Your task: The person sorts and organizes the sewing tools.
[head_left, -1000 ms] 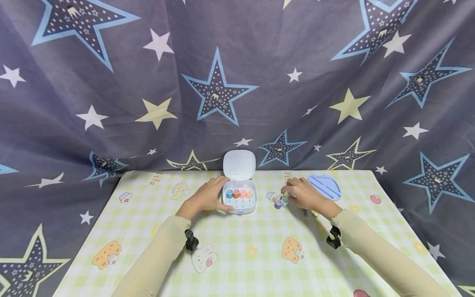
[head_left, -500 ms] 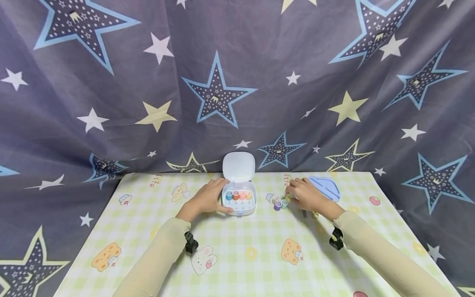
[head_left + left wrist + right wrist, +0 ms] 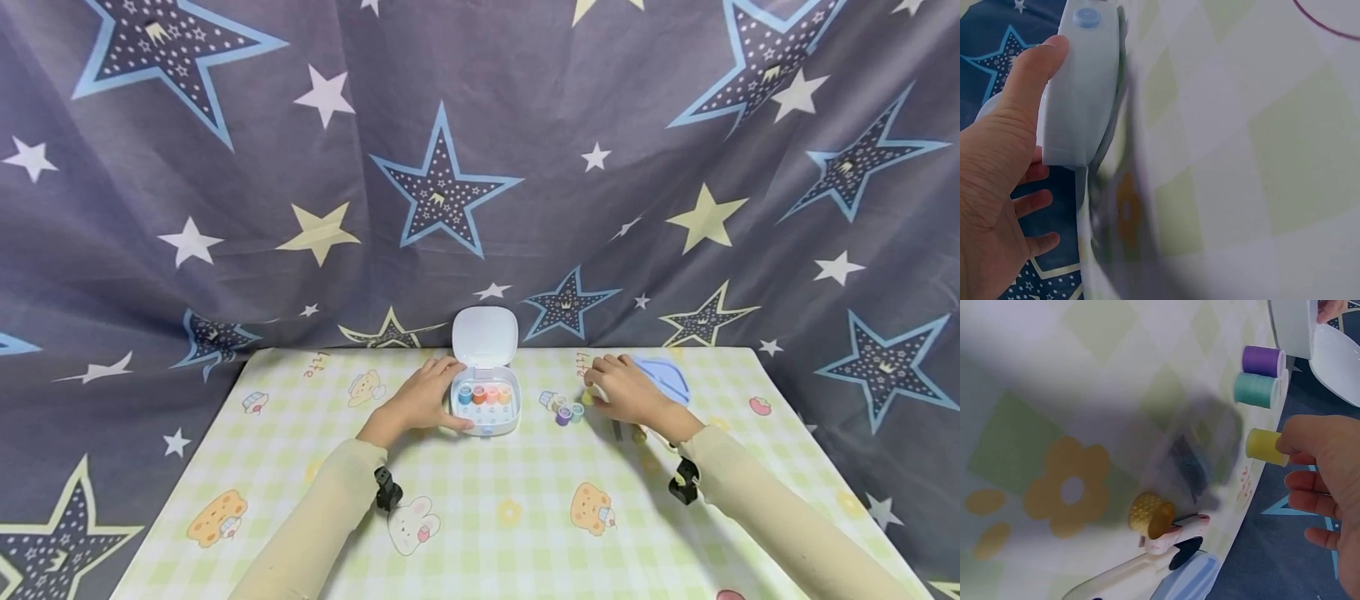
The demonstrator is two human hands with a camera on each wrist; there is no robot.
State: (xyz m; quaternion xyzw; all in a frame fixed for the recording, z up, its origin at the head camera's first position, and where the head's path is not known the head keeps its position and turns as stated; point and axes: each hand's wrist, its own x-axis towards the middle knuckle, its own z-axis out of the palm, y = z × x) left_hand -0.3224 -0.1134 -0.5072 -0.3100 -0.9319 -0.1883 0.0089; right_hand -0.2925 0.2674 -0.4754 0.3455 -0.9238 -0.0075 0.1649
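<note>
My left hand (image 3: 422, 398) holds the left side of a white sewing box (image 3: 1082, 100), thumb on its front wall and fingers behind. Its lid (image 3: 485, 336) stands raised, and inside is a row of thread spools in blue, orange, pink and peach. Between thumb and fingertips, my right hand (image 3: 628, 390) pinches a yellow thread spool (image 3: 1263, 445). Beside it on the table are a purple spool (image 3: 1263, 361) and a teal spool (image 3: 1254, 390), with a pale spool (image 3: 558, 402) partly hidden behind them.
Under the right hand lie a gold thimble (image 3: 1147, 514), a small clear packet with dark contents (image 3: 1188, 465), a pink-patterned piece (image 3: 1175, 536) and a white-handled tool (image 3: 1122, 578). A blue tray (image 3: 671, 382) rests behind them. The starred curtain (image 3: 442, 275) hangs along the table's back edge.
The right hand has shifted slightly right, bringing the yellow spool away from the other loose spools. The left hand stays on the box.
</note>
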